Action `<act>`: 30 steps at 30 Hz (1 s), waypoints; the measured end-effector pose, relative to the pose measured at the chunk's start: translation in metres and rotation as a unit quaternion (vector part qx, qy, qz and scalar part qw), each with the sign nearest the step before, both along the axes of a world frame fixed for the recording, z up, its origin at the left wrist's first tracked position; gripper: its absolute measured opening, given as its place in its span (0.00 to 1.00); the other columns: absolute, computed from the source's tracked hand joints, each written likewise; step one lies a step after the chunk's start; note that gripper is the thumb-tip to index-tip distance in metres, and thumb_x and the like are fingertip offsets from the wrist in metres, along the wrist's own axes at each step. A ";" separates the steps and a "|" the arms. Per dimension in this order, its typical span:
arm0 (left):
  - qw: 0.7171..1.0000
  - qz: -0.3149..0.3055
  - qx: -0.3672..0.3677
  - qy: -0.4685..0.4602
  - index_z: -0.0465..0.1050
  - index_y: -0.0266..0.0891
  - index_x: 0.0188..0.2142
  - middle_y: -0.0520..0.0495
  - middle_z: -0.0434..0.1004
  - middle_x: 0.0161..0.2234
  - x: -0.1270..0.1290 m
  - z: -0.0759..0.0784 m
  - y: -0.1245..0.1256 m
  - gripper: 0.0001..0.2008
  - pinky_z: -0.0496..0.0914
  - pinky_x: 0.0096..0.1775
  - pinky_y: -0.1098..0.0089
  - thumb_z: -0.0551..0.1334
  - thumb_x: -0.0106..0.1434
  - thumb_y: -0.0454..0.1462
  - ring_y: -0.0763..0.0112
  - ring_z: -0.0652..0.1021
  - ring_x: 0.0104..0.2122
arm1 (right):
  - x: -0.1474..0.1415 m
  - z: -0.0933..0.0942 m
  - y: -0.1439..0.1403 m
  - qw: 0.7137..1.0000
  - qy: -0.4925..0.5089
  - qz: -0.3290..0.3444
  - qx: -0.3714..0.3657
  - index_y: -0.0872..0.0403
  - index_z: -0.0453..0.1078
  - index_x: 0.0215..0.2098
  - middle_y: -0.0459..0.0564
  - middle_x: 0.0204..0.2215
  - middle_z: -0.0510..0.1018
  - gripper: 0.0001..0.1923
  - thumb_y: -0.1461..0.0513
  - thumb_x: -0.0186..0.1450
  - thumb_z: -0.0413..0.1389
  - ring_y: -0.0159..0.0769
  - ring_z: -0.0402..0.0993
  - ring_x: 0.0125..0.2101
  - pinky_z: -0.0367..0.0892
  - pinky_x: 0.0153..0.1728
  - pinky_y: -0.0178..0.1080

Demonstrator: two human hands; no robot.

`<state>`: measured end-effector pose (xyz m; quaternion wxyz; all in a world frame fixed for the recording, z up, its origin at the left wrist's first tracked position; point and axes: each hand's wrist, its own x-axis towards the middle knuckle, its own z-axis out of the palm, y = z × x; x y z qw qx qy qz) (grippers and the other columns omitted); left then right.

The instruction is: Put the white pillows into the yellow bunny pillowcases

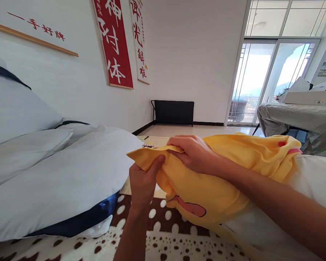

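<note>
A yellow pillowcase [228, 181] with a pink cartoon print lies across the middle, partly over a white pillow [312, 181] at the right. My left hand [142, 181] comes up from below and pinches the yellow fabric's left corner with its thumb. My right hand [194, 152] reaches in from the right and clutches the bunched top edge of the same fabric. The two hands are close together at the cover's left end.
Big white pillows with dark blue trim [51, 170] fill the left. A brown and white spotted rug [163, 239] lies underneath. A grey covered table [296, 121] with boxes stands at the right, a black radiator [174, 112] by the far wall, glass doors behind.
</note>
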<state>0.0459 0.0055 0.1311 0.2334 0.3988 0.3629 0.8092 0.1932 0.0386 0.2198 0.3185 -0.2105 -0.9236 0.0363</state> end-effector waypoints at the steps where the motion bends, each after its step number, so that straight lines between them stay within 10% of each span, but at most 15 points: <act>1: 1.000 -0.014 -0.002 -0.010 0.78 0.35 0.33 0.45 0.80 0.32 0.001 0.002 -0.001 0.17 0.73 0.30 0.71 0.73 0.45 0.42 0.65 0.78 0.31 | 0.000 0.000 -0.001 1.000 -0.003 0.004 -0.001 0.53 0.68 0.32 0.43 0.29 0.71 0.08 0.61 0.65 0.49 0.29 0.61 0.29 0.50 0.29 0.33; 6: 0.992 -0.120 -0.006 -0.029 0.77 0.37 0.33 0.47 0.79 0.32 0.001 0.010 -0.008 0.18 0.71 0.29 0.71 0.73 0.42 0.41 0.69 0.76 0.28 | 0.000 0.001 -0.004 1.000 0.007 -0.009 -0.020 0.52 0.68 0.36 0.42 0.27 0.71 0.06 0.59 0.64 0.51 0.28 0.59 0.26 0.49 0.28 0.32; 20: 0.990 -0.030 0.006 0.135 0.76 0.39 0.31 0.52 0.71 0.26 0.002 0.004 -0.014 0.07 0.64 0.26 0.75 0.67 0.53 0.39 0.74 0.69 0.26 | -0.006 -0.008 -0.008 0.997 0.050 0.017 0.048 0.53 0.68 0.28 0.42 0.25 0.70 0.06 0.68 0.58 0.51 0.28 0.62 0.29 0.51 0.28 0.32; 26: 0.996 -0.006 0.022 0.087 0.78 0.41 0.33 0.52 0.76 0.30 -0.001 0.000 -0.006 0.06 0.69 0.31 0.75 0.67 0.53 0.37 0.71 0.74 0.32 | 0.015 0.012 -0.008 0.999 -0.027 -0.005 0.025 0.51 0.70 0.44 0.46 0.32 0.75 0.12 0.64 0.62 0.52 0.30 0.65 0.31 0.53 0.31 0.33; 30: 0.997 0.012 0.028 0.065 0.78 0.39 0.31 0.50 0.79 0.31 0.004 -0.003 -0.004 0.07 0.70 0.32 0.75 0.69 0.49 0.35 0.69 0.75 0.32 | 0.045 0.025 0.000 0.992 -0.097 -0.056 0.061 0.54 0.69 0.37 0.46 0.28 0.72 0.09 0.56 0.65 0.52 0.30 0.62 0.27 0.52 0.30 0.33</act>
